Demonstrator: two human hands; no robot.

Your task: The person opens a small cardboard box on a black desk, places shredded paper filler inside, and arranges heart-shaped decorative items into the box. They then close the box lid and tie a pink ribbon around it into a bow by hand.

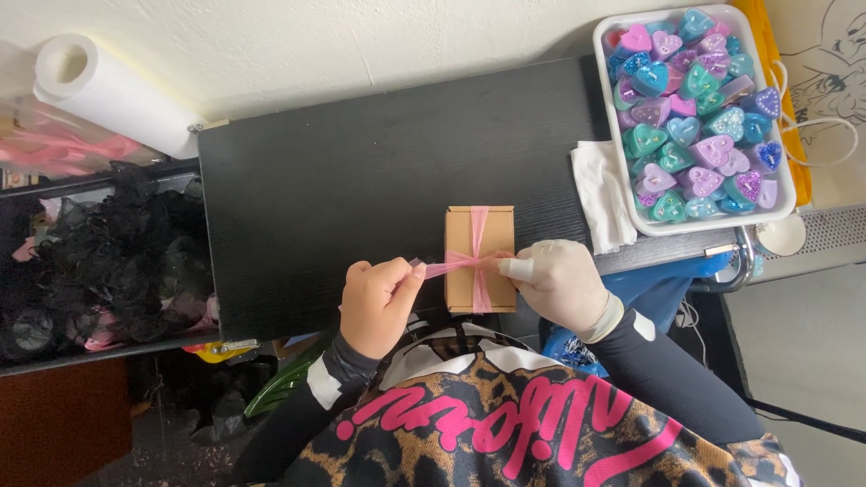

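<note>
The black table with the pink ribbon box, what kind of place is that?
Probably a home craft or gift-packing corner. On the black table, two hands pull pink ribbon around a small cardboard box, beside a white tray of colourful heart shapes and a paper towel roll.

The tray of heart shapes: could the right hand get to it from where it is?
Probably yes. The tray sits just beyond the right hand with only a white cloth between, though that hand's fingers are busy pinching the pink ribbon.
</note>
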